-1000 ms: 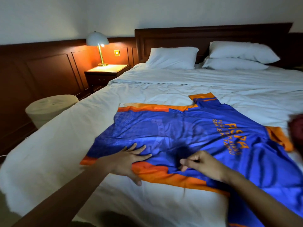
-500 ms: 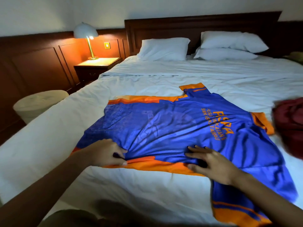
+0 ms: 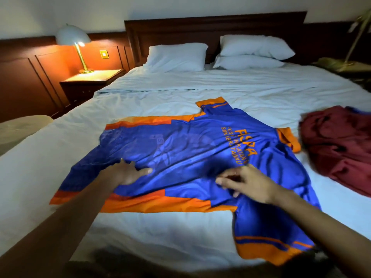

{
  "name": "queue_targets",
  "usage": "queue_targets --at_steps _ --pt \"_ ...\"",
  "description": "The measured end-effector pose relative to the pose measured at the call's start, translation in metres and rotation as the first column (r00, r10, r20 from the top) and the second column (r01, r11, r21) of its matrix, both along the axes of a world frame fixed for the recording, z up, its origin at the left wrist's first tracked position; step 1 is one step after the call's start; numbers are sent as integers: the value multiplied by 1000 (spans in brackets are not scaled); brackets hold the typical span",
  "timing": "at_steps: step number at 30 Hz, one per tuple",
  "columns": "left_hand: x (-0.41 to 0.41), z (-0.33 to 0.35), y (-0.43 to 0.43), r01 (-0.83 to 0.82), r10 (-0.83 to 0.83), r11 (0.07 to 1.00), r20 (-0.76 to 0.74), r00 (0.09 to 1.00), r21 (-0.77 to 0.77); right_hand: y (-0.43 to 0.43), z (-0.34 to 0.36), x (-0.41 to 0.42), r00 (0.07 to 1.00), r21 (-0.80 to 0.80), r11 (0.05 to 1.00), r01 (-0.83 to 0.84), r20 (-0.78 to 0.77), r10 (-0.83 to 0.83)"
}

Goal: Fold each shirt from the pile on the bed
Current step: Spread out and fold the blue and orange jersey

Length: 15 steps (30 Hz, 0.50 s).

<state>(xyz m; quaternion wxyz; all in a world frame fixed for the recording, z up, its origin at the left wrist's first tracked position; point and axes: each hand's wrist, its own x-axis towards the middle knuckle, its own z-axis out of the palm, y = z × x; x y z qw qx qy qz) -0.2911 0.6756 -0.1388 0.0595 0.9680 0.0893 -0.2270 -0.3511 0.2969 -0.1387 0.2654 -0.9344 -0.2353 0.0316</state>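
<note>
Looking down from the head camera: a blue and orange jersey [image 3: 190, 153] lies spread on the white bed sheet [image 3: 251, 91], in the centre of the frame. Orange lettering runs across its right part. One orange-cuffed sleeve points to the upper centre, and the other hangs off the near bed edge at lower right. Fabric is rippled between the two hands.

Left hand [image 3: 128, 173], left of centre: fingers straight and together, palm down, lying flat on the blue cloth. It grips nothing.

Right hand [image 3: 247, 183], right of centre: fingers slightly bent and spread, tips on the jersey. The image is blurred here, so I cannot tell whether any cloth is pinched.

A heap of maroon garments [image 3: 339, 145] sits on the sheet at the right edge, just beside the jersey's orange collar but apart from it.

Surroundings: three white pillows [image 3: 176, 57] rest against the dark wooden headboard [image 3: 210, 25] at the top. A lit table lamp [image 3: 73, 37] stands on a nightstand [image 3: 90, 79] at upper left. A pale rounded object [image 3: 18, 127] at the left edge is partly cut off and cannot be identified.
</note>
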Motion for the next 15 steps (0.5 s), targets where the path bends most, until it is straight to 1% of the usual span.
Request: queue_targets --at_steps 1,2,3,4,5,6,7,8,9,11,12,15 --pt "7 -1 -16 62 -63 998 53 997 14 -15 4 13 992 19 993 114 60 -115" --pt "15 -6 -32 139 -138 990 109 984 1 -33 3 28 955 6 967 254 159 -252" --pt "22 -14 -49 207 -198 977 149 969 -53 -52 -2 41 885 -13 912 409 247 -394" --pt "28 -26 -68 258 -238 961 174 956 -103 -71 -8 53 805 -36 833 552 284 -521" --pt "31 -39 -85 289 -264 950 191 945 -120 -88 -14 62 725 -66 737 673 259 -639" --pt "32 -51 -100 304 -275 947 223 935 -107 -104 -18 69 650 -109 642 759 189 -736" --pt "33 -61 -112 295 -264 951 259 929 -89 -116 -19 73 594 -162 575 802 115 -796" --pt "34 -67 -120 278 -243 958 302 922 -78 -125 -20 73 579 -201 558 805 61 -813" --pt "36 -70 -124 262 -223 962 330 917 -77 -131 -21 72 596 -229 575 786 30 -802" --pt "44 -71 -122 252 -210 964 337 918 -85 -138 -22 66 648 -280 615 737 34 -761" --pt "47 -71 -119 253 -211 964 332 920 -87 -141 -20 64 658 -304 617 726 49 -751" --pt "54 -70 -115 242 -205 966 297 933 -92 -153 -20 56 645 -398 568 721 85 -759"
